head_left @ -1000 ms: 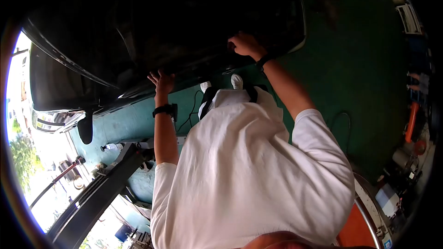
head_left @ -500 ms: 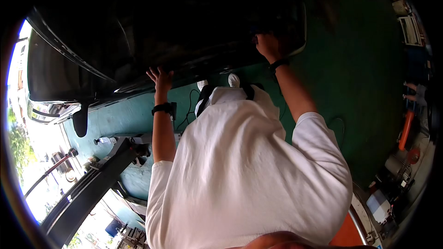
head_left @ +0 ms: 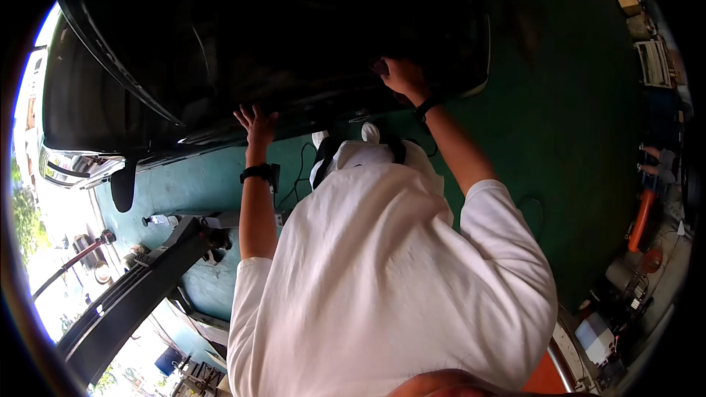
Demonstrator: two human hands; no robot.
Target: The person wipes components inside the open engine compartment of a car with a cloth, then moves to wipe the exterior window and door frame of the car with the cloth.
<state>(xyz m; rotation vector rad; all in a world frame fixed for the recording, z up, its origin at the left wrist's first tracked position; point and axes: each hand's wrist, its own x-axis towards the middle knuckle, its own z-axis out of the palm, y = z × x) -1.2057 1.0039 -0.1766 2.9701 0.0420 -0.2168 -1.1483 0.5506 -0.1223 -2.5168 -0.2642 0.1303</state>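
A dark, glossy car fills the top of the view, with its side mirror at the left. My left hand rests on the car's near edge with its fingers spread, holding nothing. Further right, my right hand is closed over the car's dark surface. Something small and dark reddish shows at its fingertips, too dim to make out. Dark bands are on both wrists.
A dark lift post with an arm stands at the lower left. A cable lies on the green floor near my white shoes. Shelved items, an orange cylinder and part of another person line the right.
My right hand moved right along the car, then came back left. My left hand stays spread at the car's edge. The view has shifted slightly.
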